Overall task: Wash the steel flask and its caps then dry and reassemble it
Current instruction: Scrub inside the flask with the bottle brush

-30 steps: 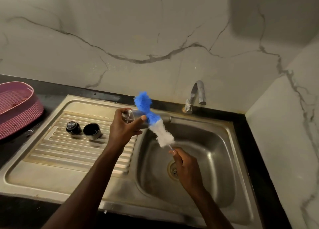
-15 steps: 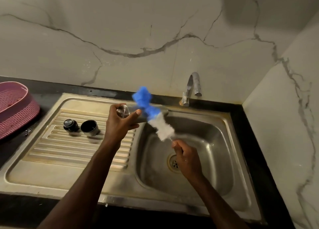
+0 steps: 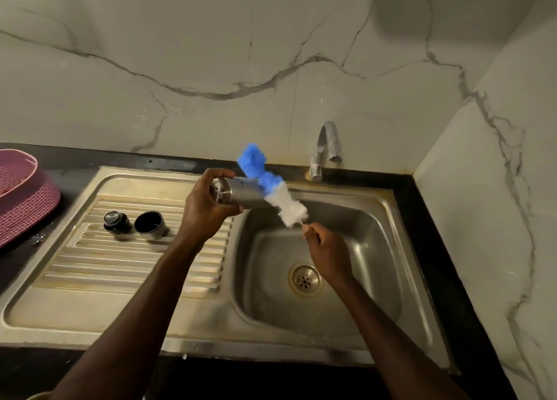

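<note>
**Steel flask held sideways above the sink**

The left hand (image 3: 208, 209) grasps the flask (image 3: 241, 192) at the sink's (image 3: 388, 206) left rim. The right hand (image 3: 327, 253) pinches a brush (image 3: 271, 187) across the flask. Two caps (image 3: 117, 222) (image 3: 149, 224) stand on the sink's ribbed drainboard (image 3: 120, 267).

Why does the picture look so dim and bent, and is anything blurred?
Head view: warm, low light; a big soft shadow sits on the wall at upper right; the wide lens bows the sink edges; the brush looks slightly soft; the tap glints.

steel sink (image 3: 126, 306), two caps (image 3: 117, 222) on drainboard
</note>
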